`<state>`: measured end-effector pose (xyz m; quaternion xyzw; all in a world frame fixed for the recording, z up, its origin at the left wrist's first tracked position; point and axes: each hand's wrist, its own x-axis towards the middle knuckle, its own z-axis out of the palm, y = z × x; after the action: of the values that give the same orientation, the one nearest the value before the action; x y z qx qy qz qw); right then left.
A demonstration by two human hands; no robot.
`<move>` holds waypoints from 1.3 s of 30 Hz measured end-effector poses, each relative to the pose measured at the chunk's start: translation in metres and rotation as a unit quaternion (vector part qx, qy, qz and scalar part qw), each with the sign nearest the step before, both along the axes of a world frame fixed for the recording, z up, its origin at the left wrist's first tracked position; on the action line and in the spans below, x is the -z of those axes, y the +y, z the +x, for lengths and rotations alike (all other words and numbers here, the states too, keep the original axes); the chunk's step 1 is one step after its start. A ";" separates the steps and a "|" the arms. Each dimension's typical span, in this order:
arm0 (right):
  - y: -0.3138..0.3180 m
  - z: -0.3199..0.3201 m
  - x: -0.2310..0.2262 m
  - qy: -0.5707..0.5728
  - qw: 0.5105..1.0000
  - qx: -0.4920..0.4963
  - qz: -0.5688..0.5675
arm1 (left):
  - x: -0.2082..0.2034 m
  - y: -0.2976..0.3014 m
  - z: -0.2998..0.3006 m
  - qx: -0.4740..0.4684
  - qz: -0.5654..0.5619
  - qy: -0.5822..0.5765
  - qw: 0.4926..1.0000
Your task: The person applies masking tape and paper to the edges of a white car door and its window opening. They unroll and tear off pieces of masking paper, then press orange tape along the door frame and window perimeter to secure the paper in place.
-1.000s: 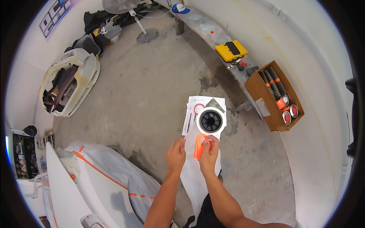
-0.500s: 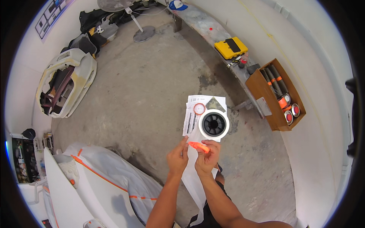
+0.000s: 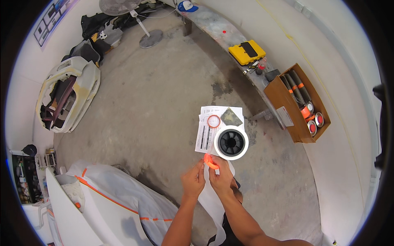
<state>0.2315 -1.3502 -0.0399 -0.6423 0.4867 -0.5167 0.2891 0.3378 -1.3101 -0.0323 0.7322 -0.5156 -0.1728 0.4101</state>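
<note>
My right hand (image 3: 221, 177) is closed around a roll of orange masking tape (image 3: 211, 162), tilted edge-up in front of me. My left hand (image 3: 193, 179) is closed too, its fingertips pinched at the roll's left edge; the exact bit of tape between them is hidden. Just beyond stands a wide white roll with a black spoked core (image 3: 231, 142). From it a whitish translucent strip (image 3: 214, 205) hangs down between my forearms toward my legs. Behind the white roll lie printed papers (image 3: 204, 137), a thin red-rimmed tape ring (image 3: 214, 115) and a greyish square pad (image 3: 232, 117).
A car part-covered in masking film (image 3: 135, 186) is at the lower left. Along the right wall runs a bench (image 3: 213, 25) with a yellow case (image 3: 247, 52); a cardboard box (image 3: 283, 104) of cans is beside it. A bumper (image 3: 88, 92) and fan (image 3: 151, 39) stand farther off.
My left index finger, extended before, has curled into a pinch at the tape. The orange roll has turned more upright and shifted slightly left. The papers and white roll sit slightly lower in view.
</note>
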 end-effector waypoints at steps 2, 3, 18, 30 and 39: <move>-0.003 -0.003 0.010 0.007 1.000 -0.019 -0.016 | 0.003 -0.001 -0.001 -0.001 -0.010 -0.010 1.000; -0.003 -0.004 0.016 0.005 0.999 -0.026 -0.027 | 0.005 -0.001 -0.002 0.002 -0.030 -0.019 0.999; -0.003 -0.003 0.259 0.138 0.920 -0.047 0.365 | 0.007 0.029 0.000 0.080 0.022 0.044 0.996; 0.043 -0.105 0.294 0.374 0.755 -0.170 0.511 | -0.041 0.092 0.003 0.080 0.522 -0.112 0.842; -0.039 -0.200 0.081 -0.098 0.916 0.202 0.333 | 0.008 -0.026 -0.019 0.144 0.269 -0.085 0.948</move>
<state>0.0311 -1.3889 -0.1214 -0.3433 0.7194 -0.4324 0.4215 0.3186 -1.3361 -0.0399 0.7452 -0.5829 -0.2997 0.1233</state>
